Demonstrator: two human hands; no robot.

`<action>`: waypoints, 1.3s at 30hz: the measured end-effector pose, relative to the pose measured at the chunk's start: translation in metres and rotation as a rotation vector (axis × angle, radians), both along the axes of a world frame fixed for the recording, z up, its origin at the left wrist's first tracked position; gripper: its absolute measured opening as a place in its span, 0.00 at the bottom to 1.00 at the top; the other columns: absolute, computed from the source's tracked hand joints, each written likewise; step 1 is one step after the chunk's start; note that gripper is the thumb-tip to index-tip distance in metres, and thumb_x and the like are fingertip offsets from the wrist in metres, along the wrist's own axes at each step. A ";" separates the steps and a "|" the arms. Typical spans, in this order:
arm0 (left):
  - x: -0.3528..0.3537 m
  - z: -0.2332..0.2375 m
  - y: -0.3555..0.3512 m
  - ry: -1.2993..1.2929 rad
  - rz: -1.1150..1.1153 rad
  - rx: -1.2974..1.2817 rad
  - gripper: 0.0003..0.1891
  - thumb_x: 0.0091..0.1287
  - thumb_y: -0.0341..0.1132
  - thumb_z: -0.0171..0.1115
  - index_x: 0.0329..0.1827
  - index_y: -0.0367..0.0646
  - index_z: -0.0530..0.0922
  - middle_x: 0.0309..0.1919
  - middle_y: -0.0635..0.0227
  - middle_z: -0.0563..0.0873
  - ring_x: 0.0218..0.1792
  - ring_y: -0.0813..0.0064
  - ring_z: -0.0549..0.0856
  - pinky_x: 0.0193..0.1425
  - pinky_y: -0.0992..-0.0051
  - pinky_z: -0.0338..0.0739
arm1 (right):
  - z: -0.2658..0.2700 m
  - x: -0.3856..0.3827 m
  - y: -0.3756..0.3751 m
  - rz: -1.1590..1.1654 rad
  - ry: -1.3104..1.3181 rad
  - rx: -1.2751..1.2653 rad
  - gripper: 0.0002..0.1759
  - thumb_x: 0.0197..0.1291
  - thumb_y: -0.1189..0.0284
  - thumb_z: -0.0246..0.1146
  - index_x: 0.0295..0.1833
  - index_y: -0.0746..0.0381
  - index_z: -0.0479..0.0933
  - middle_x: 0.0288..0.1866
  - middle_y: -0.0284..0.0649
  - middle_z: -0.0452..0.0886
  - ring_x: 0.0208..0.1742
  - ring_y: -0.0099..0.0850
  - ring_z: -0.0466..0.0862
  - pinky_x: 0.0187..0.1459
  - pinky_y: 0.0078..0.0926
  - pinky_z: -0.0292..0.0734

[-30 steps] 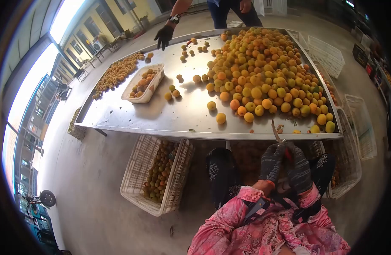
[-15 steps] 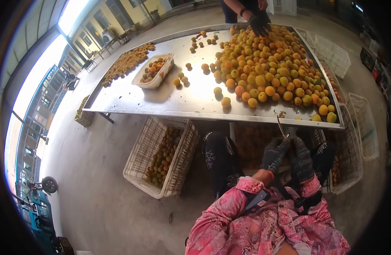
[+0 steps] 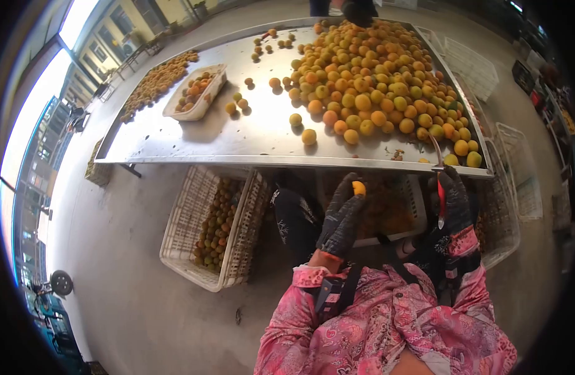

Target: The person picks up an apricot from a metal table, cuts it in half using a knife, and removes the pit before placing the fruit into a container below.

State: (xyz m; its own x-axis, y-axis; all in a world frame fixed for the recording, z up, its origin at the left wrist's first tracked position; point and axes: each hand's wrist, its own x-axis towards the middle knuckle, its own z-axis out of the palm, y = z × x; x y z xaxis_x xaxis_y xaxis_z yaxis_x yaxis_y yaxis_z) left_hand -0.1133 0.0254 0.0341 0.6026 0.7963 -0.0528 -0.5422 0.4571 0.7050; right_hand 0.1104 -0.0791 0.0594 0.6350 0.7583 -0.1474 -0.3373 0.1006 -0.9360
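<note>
My left hand point(image 3: 341, 215), in a dark glove, holds a small orange fruit piece point(image 3: 359, 188) at its fingertips, below the table's front edge. Farther right, my right hand point(image 3: 456, 199), also gloved, is closed around a tool with a red handle point(image 3: 441, 201). The tool's thin curved metal part points up over the table rim. A large pile of orange and greenish fruit point(image 3: 375, 87) lies on the metal table point(image 3: 237, 141) in front of me.
A white basket of fruit point(image 3: 196, 112) and small orange pieces point(image 3: 156, 81) lie on the table's left. Crates point(image 3: 186, 244) of fruit stand below. Across the table, another person's dark-gloved hand point(image 3: 360, 14) is at the pile's far edge.
My hands have moved apart, the left one leftward with the orange piece now visible, the right one slightly right and up with the tool. The camera view has shifted.
</note>
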 end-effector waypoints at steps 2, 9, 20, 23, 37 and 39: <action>-0.007 0.000 0.005 0.072 0.194 0.139 0.24 0.61 0.24 0.58 0.61 0.39 0.65 0.52 0.63 0.75 0.52 0.74 0.75 0.58 0.77 0.71 | -0.004 0.008 0.005 -0.004 0.019 -0.014 0.11 0.61 0.69 0.57 0.48 0.57 0.72 0.29 0.32 0.78 0.17 0.19 0.74 0.15 0.13 0.68; -0.013 -0.005 0.015 0.354 0.319 0.424 0.26 0.56 0.20 0.63 0.59 0.37 0.67 0.53 0.65 0.73 0.51 0.76 0.74 0.56 0.77 0.73 | -0.034 0.045 0.008 0.149 0.073 -0.054 0.11 0.60 0.66 0.57 0.46 0.57 0.72 0.28 0.33 0.78 0.17 0.19 0.74 0.15 0.12 0.68; 0.030 -0.027 0.024 0.837 -0.010 0.989 0.22 0.59 0.30 0.63 0.57 0.35 0.72 0.49 0.57 0.79 0.48 0.74 0.80 0.51 0.75 0.74 | -0.029 0.058 0.004 0.174 -0.012 -0.049 0.12 0.63 0.64 0.55 0.45 0.61 0.73 0.29 0.32 0.77 0.28 0.19 0.76 0.28 0.14 0.71; 0.034 -0.014 0.062 0.795 0.121 0.932 0.21 0.59 0.30 0.63 0.56 0.37 0.73 0.47 0.58 0.80 0.46 0.72 0.81 0.49 0.74 0.75 | -0.035 0.062 0.001 0.208 0.004 0.025 0.13 0.63 0.64 0.56 0.46 0.62 0.73 0.32 0.33 0.77 0.34 0.19 0.75 0.35 0.15 0.71; 0.073 -0.022 0.214 1.412 -0.047 1.364 0.30 0.48 0.34 0.65 0.59 0.53 0.70 0.57 0.51 0.68 0.56 0.51 0.73 0.57 0.62 0.71 | -0.030 0.069 0.008 0.272 0.109 0.011 0.12 0.62 0.66 0.56 0.44 0.63 0.75 0.29 0.34 0.77 0.30 0.22 0.76 0.31 0.18 0.72; 0.072 -0.023 0.208 1.336 0.046 1.382 0.28 0.49 0.34 0.65 0.56 0.51 0.71 0.56 0.51 0.69 0.55 0.51 0.73 0.55 0.61 0.71 | -0.030 0.067 0.005 0.274 0.131 -0.009 0.12 0.62 0.66 0.56 0.45 0.63 0.75 0.29 0.34 0.77 0.30 0.22 0.76 0.29 0.17 0.72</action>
